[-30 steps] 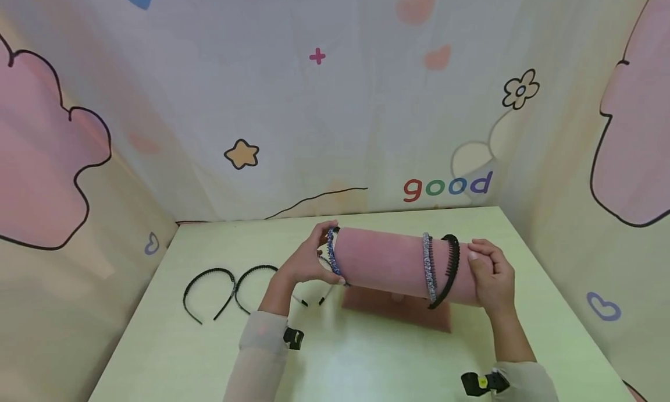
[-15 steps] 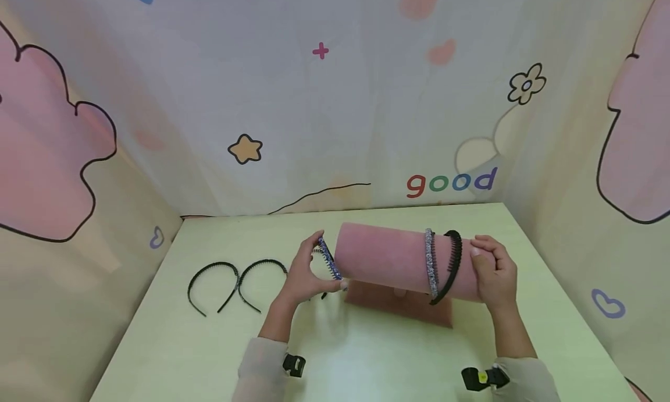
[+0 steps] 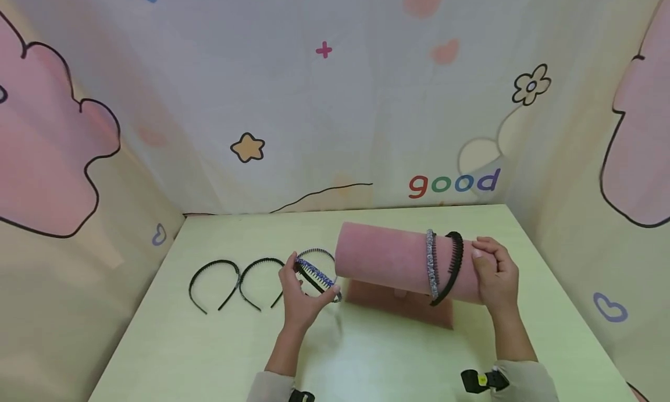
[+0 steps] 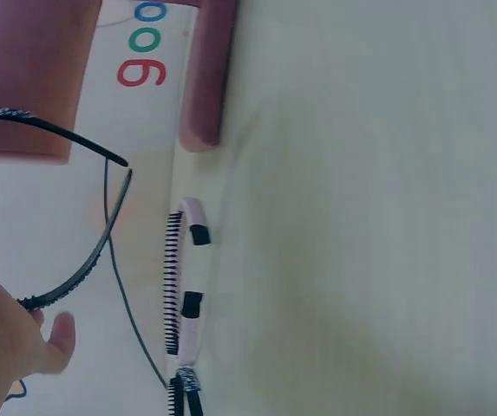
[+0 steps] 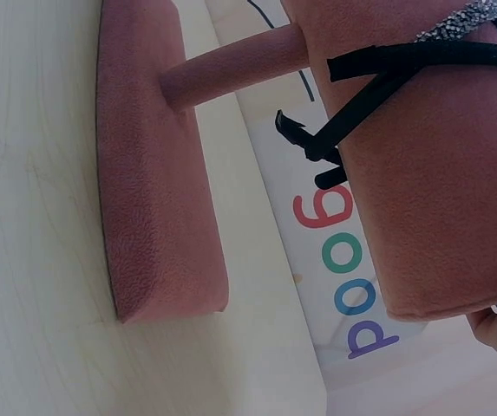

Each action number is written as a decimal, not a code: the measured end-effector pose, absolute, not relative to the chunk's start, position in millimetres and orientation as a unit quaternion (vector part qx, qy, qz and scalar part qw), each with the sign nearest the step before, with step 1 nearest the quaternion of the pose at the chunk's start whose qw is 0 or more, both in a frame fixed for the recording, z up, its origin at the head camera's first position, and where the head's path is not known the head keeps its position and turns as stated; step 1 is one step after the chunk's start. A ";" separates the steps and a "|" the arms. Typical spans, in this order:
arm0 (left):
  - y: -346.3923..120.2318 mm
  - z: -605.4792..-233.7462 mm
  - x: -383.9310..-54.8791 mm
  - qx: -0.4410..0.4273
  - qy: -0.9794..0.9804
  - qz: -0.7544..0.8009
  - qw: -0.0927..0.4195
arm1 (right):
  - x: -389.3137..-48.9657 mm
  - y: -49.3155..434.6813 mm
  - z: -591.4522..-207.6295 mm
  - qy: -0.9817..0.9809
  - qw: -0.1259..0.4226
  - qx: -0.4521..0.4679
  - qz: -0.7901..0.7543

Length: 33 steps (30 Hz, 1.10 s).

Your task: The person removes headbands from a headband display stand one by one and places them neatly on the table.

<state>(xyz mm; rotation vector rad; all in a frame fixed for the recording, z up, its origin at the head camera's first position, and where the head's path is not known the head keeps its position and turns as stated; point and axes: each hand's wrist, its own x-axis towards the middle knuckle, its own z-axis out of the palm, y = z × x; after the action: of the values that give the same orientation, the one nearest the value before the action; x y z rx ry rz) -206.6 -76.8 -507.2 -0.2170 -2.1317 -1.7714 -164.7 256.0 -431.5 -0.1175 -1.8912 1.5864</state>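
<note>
The right hand (image 3: 497, 277) grips the pink velvety cylinder (image 3: 384, 256); left of it, the left hand (image 3: 303, 306) pinches a blue glittery toothed headband (image 3: 316, 273), best guided without snagging its teeth.

A booth-like workspace, shown by cartoon-printed cloth walls (image 3: 345, 117) on three sides of a pale table (image 3: 387, 361)
</note>
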 end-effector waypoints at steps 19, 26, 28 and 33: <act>-70.9 -538.8 -182.1 0.089 -0.757 -0.539 0.359 | -161.4 252.0 -426.0 -0.726 0.334 -0.049 0.599; -64.7 -542.5 -174.8 0.178 -0.802 -0.482 0.304 | -162.1 252.3 -427.5 -0.728 0.323 -0.065 0.601; -63.1 -545.4 -173.1 0.198 -0.814 -0.468 0.282 | -162.1 252.4 -427.7 -0.727 0.323 -0.064 0.602; -59.5 -551.9 -172.9 0.232 -0.838 -0.434 0.237 | -167.4 258.5 -435.7 -0.723 0.331 -0.051 0.604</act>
<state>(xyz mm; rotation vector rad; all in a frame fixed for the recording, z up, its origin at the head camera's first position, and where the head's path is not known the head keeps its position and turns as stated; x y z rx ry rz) -172.9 -59.5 -551.9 0.6365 -2.2955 -1.1891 -167.4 258.5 -435.7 -0.1332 -1.8900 1.5795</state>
